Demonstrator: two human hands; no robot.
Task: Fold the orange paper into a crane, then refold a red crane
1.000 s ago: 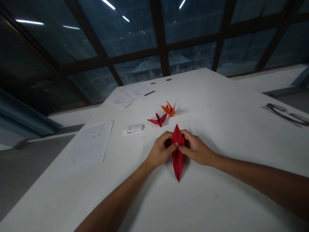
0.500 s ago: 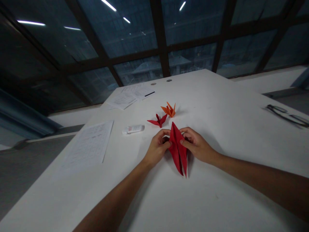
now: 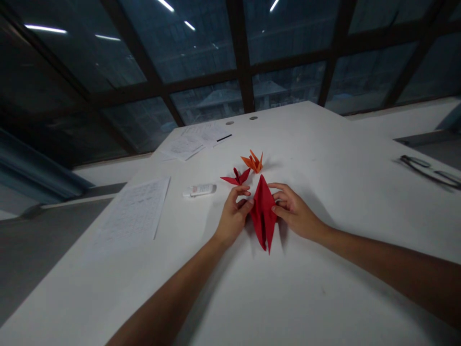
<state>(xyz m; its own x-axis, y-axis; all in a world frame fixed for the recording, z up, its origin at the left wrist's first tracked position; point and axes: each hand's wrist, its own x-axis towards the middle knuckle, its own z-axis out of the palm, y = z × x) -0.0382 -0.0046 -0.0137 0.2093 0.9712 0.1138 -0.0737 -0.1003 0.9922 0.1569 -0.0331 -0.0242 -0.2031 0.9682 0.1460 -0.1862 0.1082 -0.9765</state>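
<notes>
A red folded paper [image 3: 263, 206], shaped like a long diamond with a split lower end, is held just above the table between my two hands. My left hand [image 3: 236, 214] pinches its left edge with the thumb in front; the index finger is lifted off. On the right edge, my right hand [image 3: 293, 211] grips it between thumb and fingers, some of them hidden behind the paper. Beyond the paper's tip sit a small red paper crane [image 3: 236, 178] and an orange paper crane [image 3: 254, 162].
A white tube [image 3: 200, 190] lies left of the cranes on the white table [image 3: 324, 298]. Printed sheets [image 3: 131, 214] rest at the left edge, with more papers [image 3: 187, 144] and a dark pen [image 3: 224, 138] farther back. Eyeglasses [image 3: 430, 171] lie at the far right.
The red folded paper has turned slightly, its lower points swinging left and up. My left index finger has lifted away from the paper's edge.
</notes>
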